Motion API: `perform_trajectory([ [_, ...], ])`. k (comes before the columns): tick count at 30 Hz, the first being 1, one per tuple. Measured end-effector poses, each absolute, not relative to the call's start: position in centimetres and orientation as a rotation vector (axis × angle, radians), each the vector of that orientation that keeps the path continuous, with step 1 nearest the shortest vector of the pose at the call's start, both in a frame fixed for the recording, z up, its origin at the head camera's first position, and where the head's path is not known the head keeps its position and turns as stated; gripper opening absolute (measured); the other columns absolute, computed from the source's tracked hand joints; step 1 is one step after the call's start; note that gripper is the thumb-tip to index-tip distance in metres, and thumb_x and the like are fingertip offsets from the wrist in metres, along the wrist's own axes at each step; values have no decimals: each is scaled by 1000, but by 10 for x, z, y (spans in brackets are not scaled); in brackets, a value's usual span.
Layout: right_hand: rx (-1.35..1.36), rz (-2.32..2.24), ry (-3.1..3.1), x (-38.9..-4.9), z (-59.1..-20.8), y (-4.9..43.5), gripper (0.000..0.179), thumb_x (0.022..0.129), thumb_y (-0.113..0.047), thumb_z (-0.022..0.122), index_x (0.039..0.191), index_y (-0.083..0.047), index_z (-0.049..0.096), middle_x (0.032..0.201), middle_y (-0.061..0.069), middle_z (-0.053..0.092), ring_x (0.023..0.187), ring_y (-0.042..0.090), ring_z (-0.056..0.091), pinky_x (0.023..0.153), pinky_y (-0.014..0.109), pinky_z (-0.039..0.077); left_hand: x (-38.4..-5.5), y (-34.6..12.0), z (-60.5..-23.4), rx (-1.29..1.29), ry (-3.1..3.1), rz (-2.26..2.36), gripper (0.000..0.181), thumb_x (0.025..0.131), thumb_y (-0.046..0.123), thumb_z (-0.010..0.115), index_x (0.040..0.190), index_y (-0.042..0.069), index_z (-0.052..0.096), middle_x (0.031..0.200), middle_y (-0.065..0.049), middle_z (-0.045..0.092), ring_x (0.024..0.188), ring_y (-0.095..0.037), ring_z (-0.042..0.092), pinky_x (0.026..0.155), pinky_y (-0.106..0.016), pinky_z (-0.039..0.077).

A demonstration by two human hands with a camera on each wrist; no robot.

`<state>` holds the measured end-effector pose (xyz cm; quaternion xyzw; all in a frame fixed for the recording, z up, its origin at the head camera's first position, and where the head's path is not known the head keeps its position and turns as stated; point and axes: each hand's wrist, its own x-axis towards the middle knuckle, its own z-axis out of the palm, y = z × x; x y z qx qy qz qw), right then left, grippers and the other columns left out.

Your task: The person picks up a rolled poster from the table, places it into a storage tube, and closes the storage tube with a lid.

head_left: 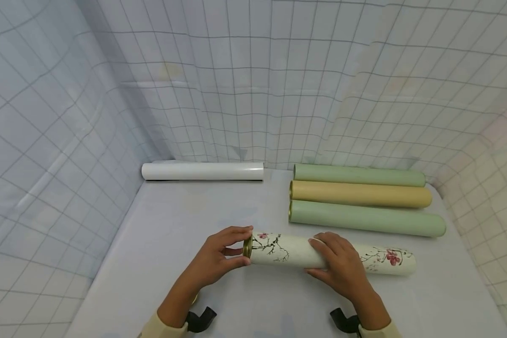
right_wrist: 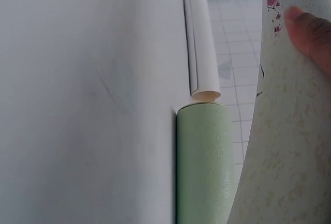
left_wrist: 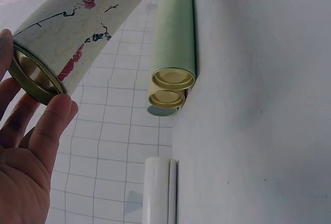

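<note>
A cream mailing tube [head_left: 293, 251] with painted blossom branches lies crosswise in front of me, held in both hands. My left hand [head_left: 215, 256] grips its left end, fingertips and thumb spread round the gold metal rim [left_wrist: 36, 79]. In the left wrist view the shiny recessed inside of that rim faces the palm. Around the tube's middle, my right hand [head_left: 340, 263] holds on, fingers over the top and thumb on the near side. The right wrist view shows the thumb [right_wrist: 310, 35] against the patterned surface.
Behind the floral tube lie two green tubes [head_left: 363, 219] [head_left: 359, 174] with a tan tube [head_left: 359, 194] between them. A glossy white roll [head_left: 203, 171] lies at the back left. A small gold edge [head_left: 195, 299] peeks out beside the left wrist. Gridded cloth [head_left: 253, 84] hangs around the table.
</note>
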<state>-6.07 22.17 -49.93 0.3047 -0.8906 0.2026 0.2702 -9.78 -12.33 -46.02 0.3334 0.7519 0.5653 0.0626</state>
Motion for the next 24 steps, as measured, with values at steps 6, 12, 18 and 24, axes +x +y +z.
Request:
perform_trajectory([
  [6,837,545,-2435,-57,-497,223,70,71,-51,86,124,-10,64,121,7,63,110,29,59,93,47,47,-94,-124,-459,990,2263,1680,56,84,18,80,136,14,59,141,-5,53,126,-27,55,85,-32,56],
  [12,857,545,-2377,-59,-501,223,63,86,-62,67,122,-11,65,120,5,63,109,27,60,88,47,50,-92,-127,-462,970,2230,1689,59,83,13,81,136,8,56,142,-6,50,124,-29,55,84,-36,57],
  [18,859,544,-2368,-58,-502,223,64,88,-64,61,123,-11,65,119,6,63,109,27,60,90,46,48,-92,-130,-462,994,2175,1698,68,81,5,82,140,5,51,142,-11,47,125,-32,53,85,-43,57],
  [24,855,545,-2411,-56,-499,225,65,85,-63,66,123,-10,65,121,7,63,111,28,60,93,47,48,-94,-133,-457,1004,2253,1570,65,84,18,81,142,15,51,135,-2,50,120,-23,55,87,-39,57],
])
